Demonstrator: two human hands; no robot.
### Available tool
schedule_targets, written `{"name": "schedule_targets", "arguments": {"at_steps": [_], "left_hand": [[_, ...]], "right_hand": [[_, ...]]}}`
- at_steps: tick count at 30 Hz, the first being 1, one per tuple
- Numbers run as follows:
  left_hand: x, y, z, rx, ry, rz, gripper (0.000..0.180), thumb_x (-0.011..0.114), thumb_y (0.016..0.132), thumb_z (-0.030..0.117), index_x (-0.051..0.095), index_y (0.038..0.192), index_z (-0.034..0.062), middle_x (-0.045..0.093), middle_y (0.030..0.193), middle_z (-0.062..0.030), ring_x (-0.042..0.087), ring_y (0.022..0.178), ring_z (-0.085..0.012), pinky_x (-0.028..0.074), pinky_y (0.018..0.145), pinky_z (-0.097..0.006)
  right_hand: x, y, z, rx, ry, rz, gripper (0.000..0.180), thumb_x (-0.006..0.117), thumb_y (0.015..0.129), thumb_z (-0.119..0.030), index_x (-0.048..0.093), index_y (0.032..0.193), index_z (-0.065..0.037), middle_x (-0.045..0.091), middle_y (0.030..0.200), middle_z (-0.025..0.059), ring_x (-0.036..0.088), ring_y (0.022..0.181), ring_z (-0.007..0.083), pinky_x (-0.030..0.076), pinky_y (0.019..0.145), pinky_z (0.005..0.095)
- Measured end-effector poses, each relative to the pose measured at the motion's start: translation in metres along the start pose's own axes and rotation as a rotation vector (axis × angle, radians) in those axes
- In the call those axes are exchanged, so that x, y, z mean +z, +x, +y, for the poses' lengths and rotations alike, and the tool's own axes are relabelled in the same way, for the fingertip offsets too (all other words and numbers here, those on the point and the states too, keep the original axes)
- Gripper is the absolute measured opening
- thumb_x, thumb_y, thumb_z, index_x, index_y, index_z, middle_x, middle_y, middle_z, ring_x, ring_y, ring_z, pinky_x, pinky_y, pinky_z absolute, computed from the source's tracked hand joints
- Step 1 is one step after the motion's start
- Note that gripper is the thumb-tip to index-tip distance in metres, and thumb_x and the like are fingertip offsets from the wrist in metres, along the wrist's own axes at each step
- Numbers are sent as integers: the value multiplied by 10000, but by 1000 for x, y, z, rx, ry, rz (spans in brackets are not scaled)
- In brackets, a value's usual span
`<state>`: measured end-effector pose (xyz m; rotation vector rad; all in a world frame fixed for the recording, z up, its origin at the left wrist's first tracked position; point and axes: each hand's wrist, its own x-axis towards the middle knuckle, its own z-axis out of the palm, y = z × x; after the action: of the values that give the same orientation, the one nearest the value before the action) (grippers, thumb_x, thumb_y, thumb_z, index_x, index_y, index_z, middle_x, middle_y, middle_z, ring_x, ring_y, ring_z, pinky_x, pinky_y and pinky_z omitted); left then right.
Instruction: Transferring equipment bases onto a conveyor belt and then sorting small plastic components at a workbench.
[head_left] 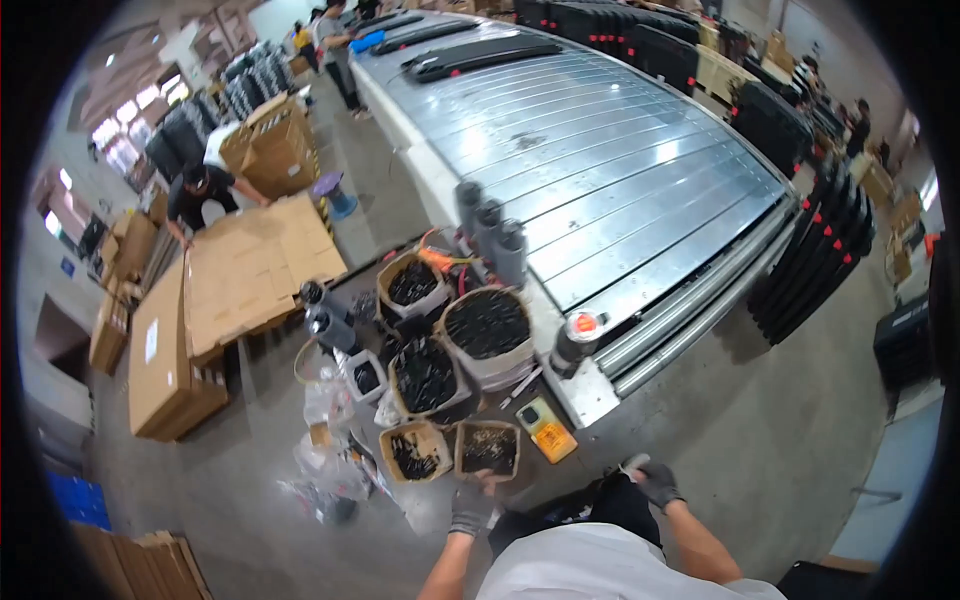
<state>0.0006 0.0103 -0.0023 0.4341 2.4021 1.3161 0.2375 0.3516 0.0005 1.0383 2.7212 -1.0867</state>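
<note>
My left hand [470, 505], in a grey glove with bare fingertips, reaches to the near edge of a small square carton [461, 452] holding small dark pieces. Its fingers look stretched out, with nothing plain to see in them. My right hand [658, 484], also gloved, is closed in front of my right thigh. A small pale thing [634, 463] shows at its fingers, too small to name. Beside the small carton is another open carton [384, 446] of black parts. Behind them stand larger containers of black parts, a round one [492, 372] among them.
A phone [547, 430] lies right of the cartons. Grey cylinders [508, 252] and a dark canister [576, 345] stand by the long metal roller conveyor [600, 190]. Black panels [815, 250] lean at its right. At left, a person [203, 195] handles a large cardboard sheet [260, 265].
</note>
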Motion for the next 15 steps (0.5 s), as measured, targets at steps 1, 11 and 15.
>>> {"name": "schedule_targets", "arguments": {"at_steps": [1, 11, 15], "left_hand": [[4, 5, -1, 170, 165, 43, 295, 662, 799, 90, 640, 1093, 74, 683, 935, -119, 663, 863, -278, 520, 769, -369], [172, -3, 128, -392, 238, -148, 273, 680, 849, 287, 671, 867, 15, 686, 720, -113, 665, 705, -221, 521, 687, -339], [275, 41, 206, -236, 400, -317, 223, 682, 851, 232, 708, 858, 11, 702, 770, -103, 665, 717, -224, 526, 710, -348]], "right_hand": [[1, -15, 78, 173, -34, 79, 283, 626, 838, -306, 697, 841, -33, 677, 777, 159, 670, 737, 311, 512, 671, 369], [-141, -116, 352, 844, 848, 228, 220, 625, 875, -202, 627, 900, 17, 666, 759, 119, 663, 657, 224, 510, 539, 322], [-179, -125, 359, 800, 1078, 396, 261, 620, 887, -246, 627, 904, 15, 673, 787, 123, 674, 707, 229, 520, 582, 325]]}}
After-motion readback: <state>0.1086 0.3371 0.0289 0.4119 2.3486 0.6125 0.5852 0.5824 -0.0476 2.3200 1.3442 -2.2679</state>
